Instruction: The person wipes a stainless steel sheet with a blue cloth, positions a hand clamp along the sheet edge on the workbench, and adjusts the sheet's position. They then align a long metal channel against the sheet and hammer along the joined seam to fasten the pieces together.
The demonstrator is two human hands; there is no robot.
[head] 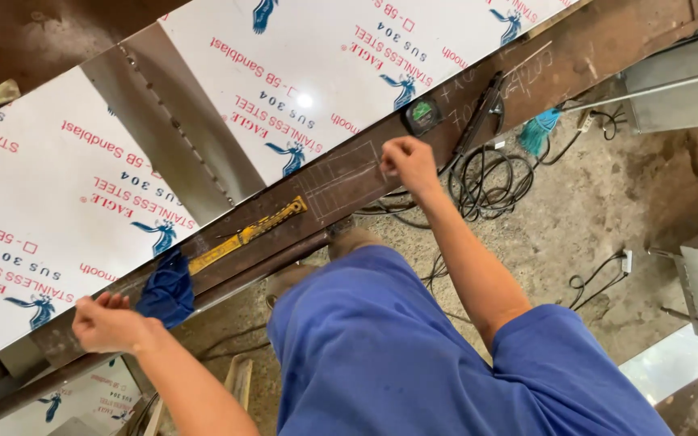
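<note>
Fingers (397, 153) of right hand (408, 164) pinched together on the brown steel bench edge (527, 77), beside chalk-drawn lines (341, 182); whether they hold a marker cannot be told. Left hand (111, 324) loosely curled, resting on the bench edge just beside a blue rag (167, 289). Yellow folding rule (244, 236) lies between the hands.

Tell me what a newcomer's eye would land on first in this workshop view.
First, the white film-covered steel sheets with red and blue print, filling the upper left. Next, the right hand on chalk lines drawn on the rusty beam, and the left hand beside a blue rag and yellow rule.
</note>
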